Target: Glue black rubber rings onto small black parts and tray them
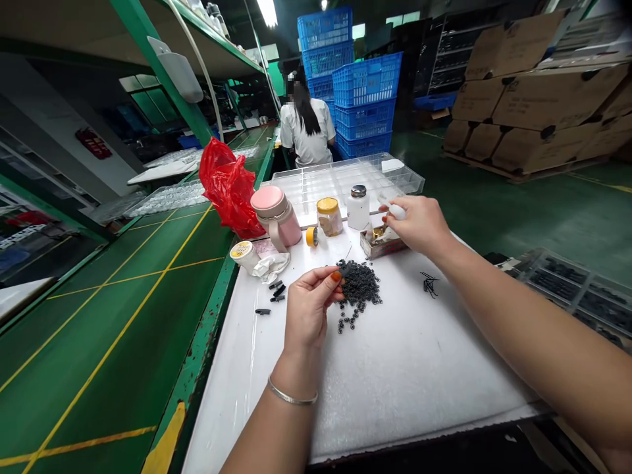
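In the lower middle of the frame, the left hand (309, 309) pinches a tiny black piece (342, 269) between finger and thumb, just above a heap of small black rings (358, 289) on a soft white foam sheet (395, 375). Farther right, the right hand (419, 227) curls shut around a small white rounded handle (396, 211). A bump could scatter the loose rings.

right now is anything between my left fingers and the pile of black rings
Nothing visible: your left fingers pinch a small black piece right beside the pile of small black rings, with nothing between them.
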Demonstrator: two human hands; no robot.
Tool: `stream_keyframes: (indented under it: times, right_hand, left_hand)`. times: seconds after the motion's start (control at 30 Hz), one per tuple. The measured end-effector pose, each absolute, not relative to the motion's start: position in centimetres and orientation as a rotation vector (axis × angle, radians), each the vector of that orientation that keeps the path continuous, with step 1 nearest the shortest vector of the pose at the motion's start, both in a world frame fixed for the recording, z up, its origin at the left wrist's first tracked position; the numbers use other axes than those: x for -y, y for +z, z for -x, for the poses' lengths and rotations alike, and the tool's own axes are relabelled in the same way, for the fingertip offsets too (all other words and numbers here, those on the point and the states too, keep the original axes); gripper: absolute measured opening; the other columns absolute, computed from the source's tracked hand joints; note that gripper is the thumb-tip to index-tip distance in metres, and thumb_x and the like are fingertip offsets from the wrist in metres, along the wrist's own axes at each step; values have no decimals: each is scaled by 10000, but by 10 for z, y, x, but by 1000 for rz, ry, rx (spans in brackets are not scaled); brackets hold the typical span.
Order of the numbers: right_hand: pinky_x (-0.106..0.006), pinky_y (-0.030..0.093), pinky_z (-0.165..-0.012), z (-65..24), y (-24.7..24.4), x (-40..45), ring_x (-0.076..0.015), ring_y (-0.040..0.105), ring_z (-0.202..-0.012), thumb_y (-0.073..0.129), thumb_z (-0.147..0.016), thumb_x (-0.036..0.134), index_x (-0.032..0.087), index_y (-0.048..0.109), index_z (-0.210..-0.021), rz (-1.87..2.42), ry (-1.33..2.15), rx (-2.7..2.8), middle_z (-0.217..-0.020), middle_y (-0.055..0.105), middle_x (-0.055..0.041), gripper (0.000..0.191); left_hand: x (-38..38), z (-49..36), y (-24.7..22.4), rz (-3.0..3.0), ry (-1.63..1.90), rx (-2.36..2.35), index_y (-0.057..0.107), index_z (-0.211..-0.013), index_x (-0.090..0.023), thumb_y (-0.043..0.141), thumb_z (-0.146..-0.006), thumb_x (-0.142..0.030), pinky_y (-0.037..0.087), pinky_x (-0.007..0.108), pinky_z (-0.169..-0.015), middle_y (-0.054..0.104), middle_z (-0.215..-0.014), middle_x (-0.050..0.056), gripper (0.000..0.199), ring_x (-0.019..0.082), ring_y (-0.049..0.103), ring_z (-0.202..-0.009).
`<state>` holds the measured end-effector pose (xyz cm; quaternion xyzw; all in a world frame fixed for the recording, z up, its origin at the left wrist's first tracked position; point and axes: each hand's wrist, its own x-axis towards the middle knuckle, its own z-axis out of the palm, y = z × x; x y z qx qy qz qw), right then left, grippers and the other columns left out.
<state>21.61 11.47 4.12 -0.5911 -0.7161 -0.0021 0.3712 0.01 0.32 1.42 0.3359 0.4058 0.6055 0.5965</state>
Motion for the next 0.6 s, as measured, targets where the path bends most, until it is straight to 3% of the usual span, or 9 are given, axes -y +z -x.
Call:
stream_keyframes:
  times: [0.33, 0.6]
  right_hand:
    - [-304, 405, -647, -264, 35, -131, -217, 624, -682, 710, -700, 313, 193, 750, -966, 1581, -21, 1450, -751, 702, -53, 294]
    - [-300, 424, -678, -262, 25, -131, -223, 649, -756, 671, -735, 284, 188, 758, -906, 1517, -7, 1440, -804, 723, -66, 215]
  left_hand:
    - [-4, 0, 15, -515, 1407, -806, 718, -807, -127, 885, -545, -153, 523, 104, -546, 674, -716, 36, 311, 66, 613, -590]
    - [-4, 0, 16, -405, 1441, -766, 704, -804, -96, 856, -561, -82, 517, 108, -524, 663, -711, 55, 287, 85, 616, -596]
